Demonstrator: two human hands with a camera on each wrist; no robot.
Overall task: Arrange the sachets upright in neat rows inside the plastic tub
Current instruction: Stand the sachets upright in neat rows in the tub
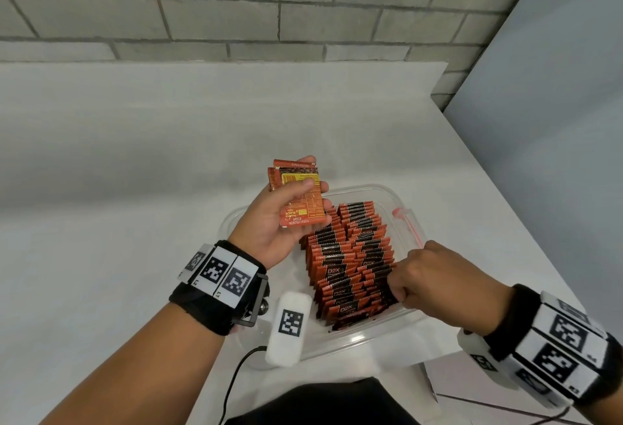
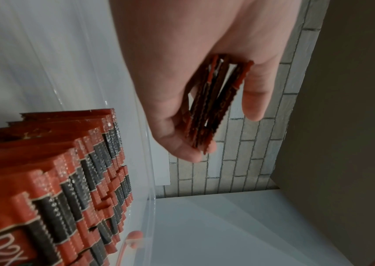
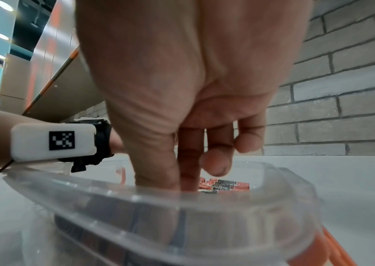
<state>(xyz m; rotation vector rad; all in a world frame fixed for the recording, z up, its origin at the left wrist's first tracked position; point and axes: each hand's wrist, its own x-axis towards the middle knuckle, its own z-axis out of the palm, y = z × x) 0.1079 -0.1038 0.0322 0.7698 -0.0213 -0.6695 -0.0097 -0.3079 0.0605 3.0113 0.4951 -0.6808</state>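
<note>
A clear plastic tub (image 1: 357, 343) sits on the white table just in front of me. Orange-and-black sachets (image 1: 350, 262) stand upright in it in close rows, also visible in the left wrist view (image 2: 68, 180). My left hand (image 1: 310, 185) is raised over the tub's far left corner and grips a small stack of sachets (image 1: 303, 202), seen edge-on between thumb and fingers (image 2: 211, 108). My right hand (image 1: 396, 284) dips into the near right part of the tub. Its thumb and forefinger (image 3: 182, 183) pinch down into the right row of sachets (image 3: 225, 185), their tips hidden behind the tub rim (image 3: 227, 199).
An orange latch (image 1: 409, 225) sits on the tub's right rim. The white table (image 1: 135, 188) stretches left and back to a brick wall (image 1: 303, 19). The table's right edge runs close beside the tub. A black cable (image 1: 232, 380) trails near my left forearm.
</note>
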